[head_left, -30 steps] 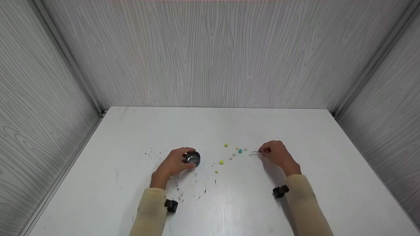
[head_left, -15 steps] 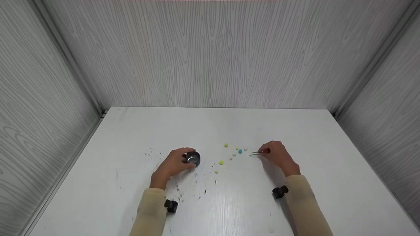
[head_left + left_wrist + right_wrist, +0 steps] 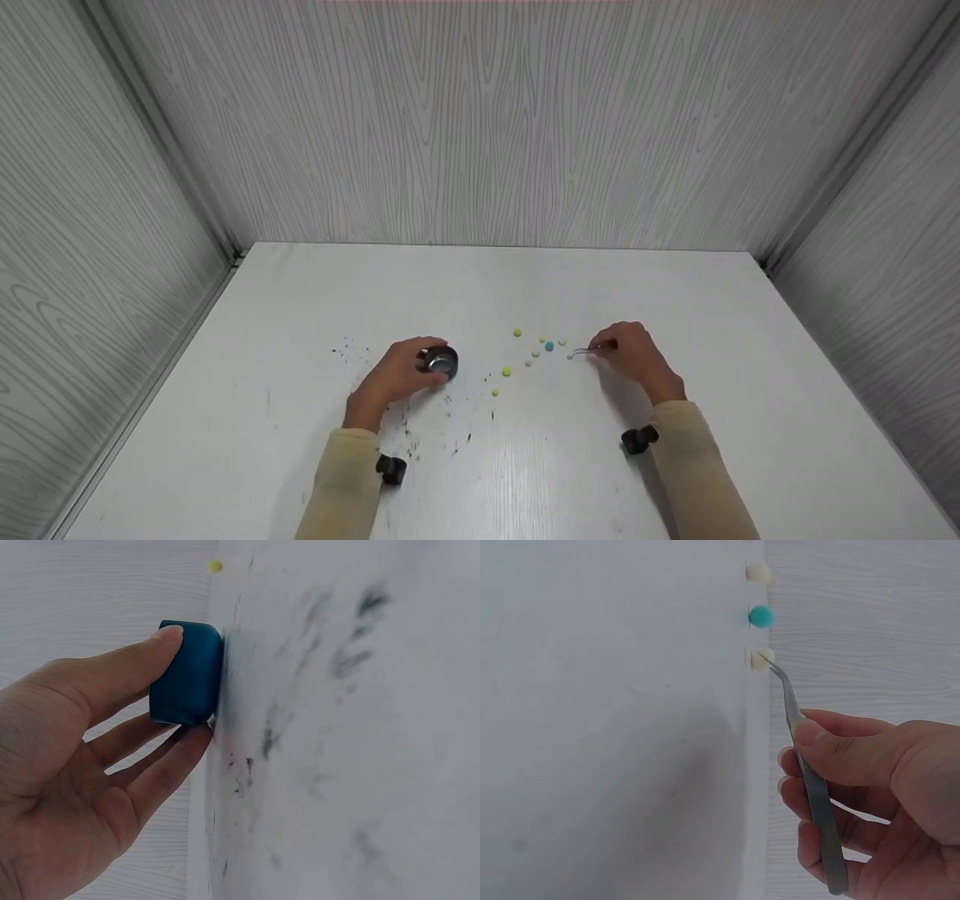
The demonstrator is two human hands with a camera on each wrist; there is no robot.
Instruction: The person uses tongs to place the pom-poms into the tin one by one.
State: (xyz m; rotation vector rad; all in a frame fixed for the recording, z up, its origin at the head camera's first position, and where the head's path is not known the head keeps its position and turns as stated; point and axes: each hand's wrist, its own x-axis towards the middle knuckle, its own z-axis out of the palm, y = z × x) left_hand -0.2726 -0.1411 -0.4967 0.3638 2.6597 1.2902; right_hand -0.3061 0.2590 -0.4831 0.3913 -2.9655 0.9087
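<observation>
My left hand [image 3: 405,367] grips a small round cup [image 3: 442,361], its shiny inner side showing in the head view. The left wrist view shows the cup's outside [image 3: 191,675] as deep blue, thumb on one side and fingers on the other, right at the table surface. My right hand [image 3: 634,352] pinches bent-tip metal tweezers [image 3: 817,799] between thumb and fingers. Their slightly parted tips overlap a white ball [image 3: 763,664] in the right wrist view. In the head view the tips are right by a small white ball [image 3: 570,357].
Several small balls lie between the hands on the white table [image 3: 480,292], among them a teal ball [image 3: 550,346] and a yellow ball [image 3: 506,371]. Dark smudges [image 3: 409,435] mark the table around the left hand. A wood-grain panel [image 3: 480,120] closes off the back, with others at both sides.
The tweezers have shifted very slightly by the white ball, and that ball sits a touch nearer to me. The left hand and cup have stayed in place.
</observation>
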